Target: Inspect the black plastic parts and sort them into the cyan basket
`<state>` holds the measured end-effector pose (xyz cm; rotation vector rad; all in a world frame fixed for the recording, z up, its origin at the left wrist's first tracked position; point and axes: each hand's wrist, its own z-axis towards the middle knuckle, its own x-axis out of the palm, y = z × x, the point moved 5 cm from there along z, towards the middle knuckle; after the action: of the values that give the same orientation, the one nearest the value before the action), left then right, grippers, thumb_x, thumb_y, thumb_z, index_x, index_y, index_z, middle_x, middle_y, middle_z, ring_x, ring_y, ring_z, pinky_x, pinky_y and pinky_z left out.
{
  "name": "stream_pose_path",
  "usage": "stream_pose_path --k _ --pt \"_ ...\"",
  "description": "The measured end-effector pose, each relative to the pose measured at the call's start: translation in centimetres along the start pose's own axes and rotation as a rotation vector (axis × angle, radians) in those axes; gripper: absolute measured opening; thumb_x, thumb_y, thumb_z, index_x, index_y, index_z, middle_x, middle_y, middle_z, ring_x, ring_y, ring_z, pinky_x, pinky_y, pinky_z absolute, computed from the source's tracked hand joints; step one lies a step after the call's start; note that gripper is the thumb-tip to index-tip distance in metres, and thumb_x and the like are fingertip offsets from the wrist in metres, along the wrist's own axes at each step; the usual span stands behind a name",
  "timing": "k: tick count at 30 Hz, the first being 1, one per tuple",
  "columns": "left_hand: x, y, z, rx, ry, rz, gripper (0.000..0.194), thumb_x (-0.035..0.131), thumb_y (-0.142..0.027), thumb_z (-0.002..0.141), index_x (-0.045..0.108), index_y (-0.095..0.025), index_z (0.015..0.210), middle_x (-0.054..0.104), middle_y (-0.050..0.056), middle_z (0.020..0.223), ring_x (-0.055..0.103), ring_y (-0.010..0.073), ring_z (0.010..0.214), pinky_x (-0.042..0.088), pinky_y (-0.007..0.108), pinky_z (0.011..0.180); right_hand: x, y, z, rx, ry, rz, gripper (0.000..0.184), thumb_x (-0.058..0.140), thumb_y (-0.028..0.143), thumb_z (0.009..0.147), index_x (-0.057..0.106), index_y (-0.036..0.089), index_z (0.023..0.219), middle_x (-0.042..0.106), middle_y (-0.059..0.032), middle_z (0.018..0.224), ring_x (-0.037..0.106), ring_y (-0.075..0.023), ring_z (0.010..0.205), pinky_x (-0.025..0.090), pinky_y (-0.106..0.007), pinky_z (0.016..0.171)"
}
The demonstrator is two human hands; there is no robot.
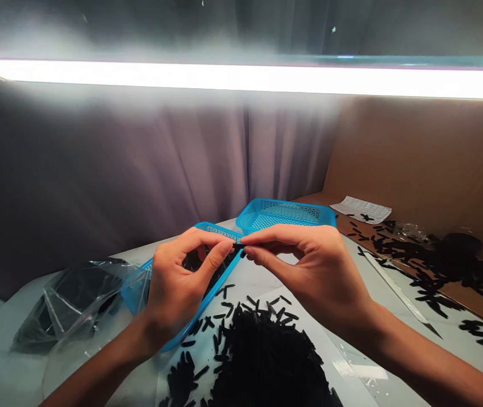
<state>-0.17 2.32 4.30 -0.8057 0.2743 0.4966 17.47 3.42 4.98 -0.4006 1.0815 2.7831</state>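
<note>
Black and small, a narrow stick-like piece (238, 246) is held in the air between the two hands, above the near basket's right edge. The left hand (184, 271) has its grip closed on one end, thumb against finger; the right hand (315, 265) pinches the other end in the same way.

Behind the left hand lies a long blue plastic basket (221, 278) with dark contents, and this hand covers much of it. A second blue basket (286, 216), with many small holes in its walls, stands farther back, its front partly hidden by the right hand. At left, a shiny, wrinkled transparent bag (72, 305) with something dark inside overlaps the near basket's corner.

Below the hands, a thick heap of matt black pieces (269, 362) spreads over the white surface (139, 373), with loose ones around its edge. To the right there is a long white strip (398, 288) with a dark pointed end, then brown cardboard (419, 152) with more black pieces (432, 249) scattered on its lower part. On it lies a white sheet (364, 210) with a printed grid; any writing is too small to read. Folded purplish-grey cloth (207, 152) hangs behind, under a bright tube light (241, 76).
</note>
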Motion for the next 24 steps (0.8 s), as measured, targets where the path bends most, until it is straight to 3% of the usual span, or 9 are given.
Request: stream_pose_path --k 3,7,14,17,24 --pt "0.3 0.6 0.0 -0.145 0.056 -0.123 0.017 0.069 -0.034 0.093 0.077 -0.024 0.082 0.076 -0.005 0.078 0.069 0.0099 0.073 0.053 0.017 0.065 0.1 0.0 0.0 0.008 0.002 0.023 0.015 0.077 0.007 0.083 0.082 0.019 0.090 0.082 0.0027 0.085 0.078 -0.0119 0.073 0.062 -0.018 0.071" --pt "0.6 0.8 0.1 -0.219 0.095 -0.234 0.016 0.070 -0.035 0.092 0.078 -0.025 0.082 0.077 -0.005 0.079 0.070 0.0086 0.075 0.055 0.013 0.071 0.0 0.0 0.0 0.029 0.002 0.084 0.018 0.075 0.006 0.083 0.081 0.022 0.091 0.082 0.0034 0.085 0.078 -0.0121 0.075 0.062 -0.019 0.076" --pt "-0.3 0.8 0.2 -0.189 -0.054 -0.151 0.014 0.072 -0.034 0.091 0.078 -0.024 0.082 0.077 -0.006 0.079 0.069 0.0077 0.072 0.053 0.013 0.068 -0.5 -1.1 0.5 0.268 0.012 0.388 0.010 0.081 0.015 0.081 0.079 0.019 0.090 0.081 -0.0019 0.089 0.078 -0.0148 0.083 0.063 -0.020 0.078" --pt "-0.4 0.9 0.1 -0.185 -0.095 -0.131 0.015 0.072 -0.034 0.090 0.078 -0.023 0.082 0.077 -0.004 0.079 0.069 0.0091 0.073 0.054 0.015 0.068 -0.5 -1.8 0.6 0.312 -0.031 0.531 0.015 0.086 0.018 0.076 0.078 0.018 0.089 0.082 -0.0039 0.091 0.078 -0.0168 0.085 0.064 -0.024 0.079" --pt "0.3 0.3 -0.1 -0.130 -0.018 -0.178 0.014 0.070 -0.029 0.091 0.078 -0.023 0.081 0.077 -0.003 0.077 0.069 0.0108 0.069 0.055 0.018 0.063 0.7 -2.4 0.2 0.280 -0.026 0.614 0.012 0.084 0.015 0.078 0.078 0.020 0.087 0.082 -0.0031 0.091 0.078 -0.0181 0.089 0.064 -0.028 0.084"
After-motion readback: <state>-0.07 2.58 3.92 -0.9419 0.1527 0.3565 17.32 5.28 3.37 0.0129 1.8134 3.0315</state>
